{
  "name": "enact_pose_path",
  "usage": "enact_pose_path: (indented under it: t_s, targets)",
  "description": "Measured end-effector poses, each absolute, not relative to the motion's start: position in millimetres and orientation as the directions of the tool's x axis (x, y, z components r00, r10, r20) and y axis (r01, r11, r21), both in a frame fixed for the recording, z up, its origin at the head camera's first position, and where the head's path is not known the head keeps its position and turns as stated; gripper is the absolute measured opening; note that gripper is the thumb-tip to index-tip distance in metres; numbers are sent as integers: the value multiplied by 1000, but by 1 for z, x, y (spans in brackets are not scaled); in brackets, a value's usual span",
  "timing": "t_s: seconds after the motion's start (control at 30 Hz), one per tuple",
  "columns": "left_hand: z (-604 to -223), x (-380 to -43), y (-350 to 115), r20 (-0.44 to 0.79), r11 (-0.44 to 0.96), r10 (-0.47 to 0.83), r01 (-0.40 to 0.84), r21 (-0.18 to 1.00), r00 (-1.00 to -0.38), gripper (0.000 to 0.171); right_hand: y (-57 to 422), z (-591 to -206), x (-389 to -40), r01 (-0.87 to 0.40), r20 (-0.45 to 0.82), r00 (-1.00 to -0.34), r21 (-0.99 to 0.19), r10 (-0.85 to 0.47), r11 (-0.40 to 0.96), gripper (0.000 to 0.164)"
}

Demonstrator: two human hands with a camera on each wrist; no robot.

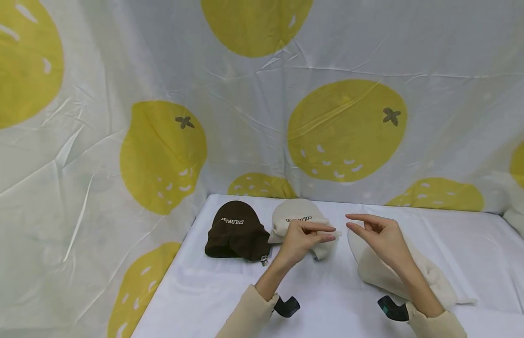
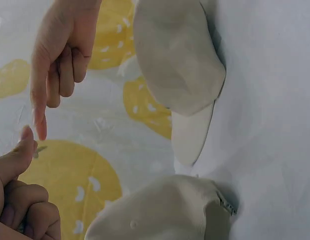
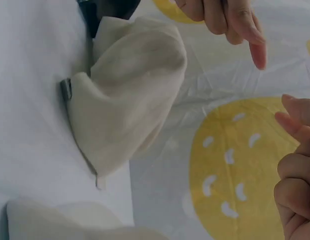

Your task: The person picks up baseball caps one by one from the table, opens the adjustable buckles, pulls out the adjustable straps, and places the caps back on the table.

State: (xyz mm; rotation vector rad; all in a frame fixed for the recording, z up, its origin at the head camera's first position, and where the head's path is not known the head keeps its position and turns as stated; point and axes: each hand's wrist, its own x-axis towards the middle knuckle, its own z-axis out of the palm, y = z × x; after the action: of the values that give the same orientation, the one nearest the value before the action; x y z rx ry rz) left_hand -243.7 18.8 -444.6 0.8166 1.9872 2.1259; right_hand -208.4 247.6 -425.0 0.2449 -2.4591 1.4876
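My left hand (image 1: 300,241) is raised over the middle cream cap (image 1: 299,210), thumb and index finger extended with a gap between the tips. Facing it, my right hand (image 1: 382,237) is held the same way above another cream cap (image 1: 430,277) on the right. Neither hand holds anything, and the other fingers are curled in, as the left wrist view shows on the left hand (image 2: 25,195). A dark brown cap (image 1: 236,230) with light lettering lies at the left. The middle cap (image 3: 130,95) bears dark lettering and has a small strap buckle.
All the caps lie on a table covered in white cloth (image 1: 329,300). A white curtain with yellow lemons (image 1: 245,112) hangs behind and to the left. Black wrist devices (image 1: 287,306) are strapped at both sleeves.
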Motion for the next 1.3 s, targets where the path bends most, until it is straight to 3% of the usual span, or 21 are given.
enact_pose_path:
  t_s: [0.57, 0.9, 1.3]
  targets:
    - [-463, -216, 97, 235, -5, 626, 297, 955, -744, 25, 339, -458, -152, -146, 247, -966, -760, 73, 633, 29]
    - [-480, -211, 123, 174, 10, 662, 240, 971, -729, 23, 364, -487, -128, -53, 177, -976, -756, 126, 652, 29]
    - [-486, -208, 130, 105, 74, 643, 199, 977, -758, 17, 369, -506, -115, 21, 86, -984, -810, 153, 587, 35]
